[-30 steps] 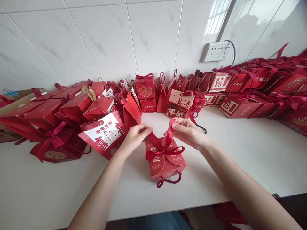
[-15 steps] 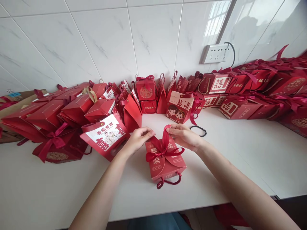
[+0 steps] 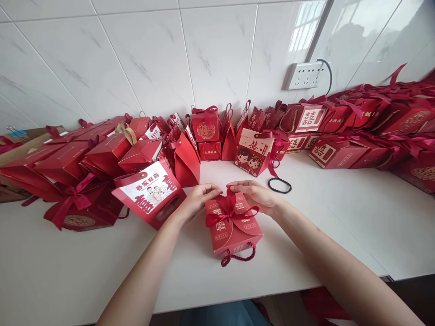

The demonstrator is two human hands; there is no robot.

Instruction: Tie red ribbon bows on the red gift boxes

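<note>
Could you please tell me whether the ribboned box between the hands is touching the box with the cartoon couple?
Apart. The head view shows a strip of white tabletop between the ribboned box and the cartoon-couple box, which stands farther back.

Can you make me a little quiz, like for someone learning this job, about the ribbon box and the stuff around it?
1. True or false: the box nearest the camera has no bow.
2. Fill in the gap: the white socket is fixed to the tiled ____.
3. Which hand is nearer the black loop, left or right?

Key:
1. False: a red ribbon bow is tied across the top.
2. Wall.
3. The right hand.
</note>
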